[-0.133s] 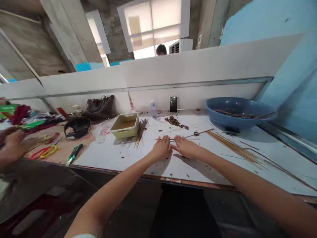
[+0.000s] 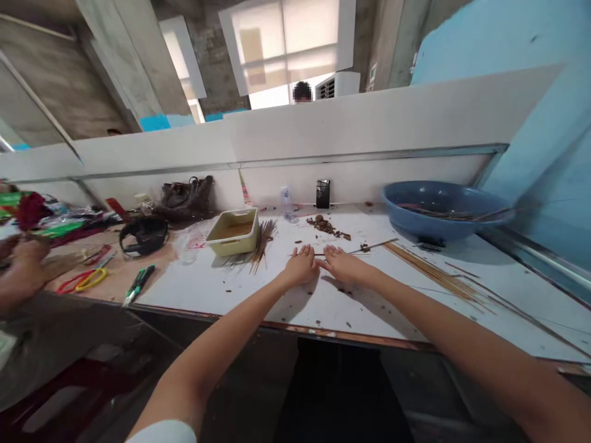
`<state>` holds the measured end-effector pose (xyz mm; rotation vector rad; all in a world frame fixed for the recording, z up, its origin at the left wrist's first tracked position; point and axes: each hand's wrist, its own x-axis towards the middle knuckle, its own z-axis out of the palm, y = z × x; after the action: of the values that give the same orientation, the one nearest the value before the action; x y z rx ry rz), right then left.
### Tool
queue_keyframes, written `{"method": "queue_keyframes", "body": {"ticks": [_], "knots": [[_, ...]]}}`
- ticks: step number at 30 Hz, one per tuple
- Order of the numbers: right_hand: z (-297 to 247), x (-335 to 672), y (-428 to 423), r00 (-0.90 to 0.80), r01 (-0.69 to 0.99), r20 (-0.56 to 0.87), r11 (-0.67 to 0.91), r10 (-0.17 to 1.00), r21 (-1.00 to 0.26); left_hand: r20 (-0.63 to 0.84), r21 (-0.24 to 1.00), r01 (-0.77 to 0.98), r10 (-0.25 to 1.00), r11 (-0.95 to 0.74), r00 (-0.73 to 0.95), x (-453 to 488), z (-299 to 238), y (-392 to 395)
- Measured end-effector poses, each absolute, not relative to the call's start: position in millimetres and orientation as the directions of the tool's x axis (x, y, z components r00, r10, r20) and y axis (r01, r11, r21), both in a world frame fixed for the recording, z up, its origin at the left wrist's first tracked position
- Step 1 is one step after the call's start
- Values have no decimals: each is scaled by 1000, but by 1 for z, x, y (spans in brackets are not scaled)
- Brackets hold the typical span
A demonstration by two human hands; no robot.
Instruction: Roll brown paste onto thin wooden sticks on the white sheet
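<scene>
My left hand (image 2: 301,266) and my right hand (image 2: 340,264) lie palm down, side by side, on the white table (image 2: 258,295), fingers stretched out flat. Under the fingertips runs a thin stick (image 2: 369,248) that points to the right. A small brown clump (image 2: 329,226) of crumbs lies just beyond my hands. A bundle of thin sticks (image 2: 261,241) rests to the left of my left hand, beside a cream tray (image 2: 234,231).
A blue bowl (image 2: 443,210) stands back right, with long sticks (image 2: 438,278) spread before it. Green pliers (image 2: 138,283), yellow scissors (image 2: 87,280), a black headset (image 2: 143,236) and a brown bag (image 2: 187,195) lie left. Another person's hand (image 2: 23,271) works at far left.
Both my hands have slid slightly away from me along the table. The other person's hand at far left shifted a little.
</scene>
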<state>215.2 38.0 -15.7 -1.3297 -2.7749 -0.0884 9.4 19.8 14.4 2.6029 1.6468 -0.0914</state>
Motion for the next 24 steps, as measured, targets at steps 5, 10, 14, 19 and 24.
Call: {"method": "queue_keyframes", "body": {"ticks": [5,10,14,19,24], "knots": [[-16,218,21,-577,813,62,580,814,-47,-23,22,905,905,-424,424,7,3,9],[-29,224,3,-591,799,81,596,802,-73,19,-23,885,885,-465,465,-3,-10,-7],[-14,215,20,-525,847,-1,523,851,-94,-31,13,916,915,-402,402,7,6,7],[0,208,30,-487,872,-51,481,872,-92,-63,35,942,940,-333,334,15,18,14],[-18,221,9,-551,830,-11,547,834,-106,-4,17,911,911,-413,413,-1,2,-9]]}}
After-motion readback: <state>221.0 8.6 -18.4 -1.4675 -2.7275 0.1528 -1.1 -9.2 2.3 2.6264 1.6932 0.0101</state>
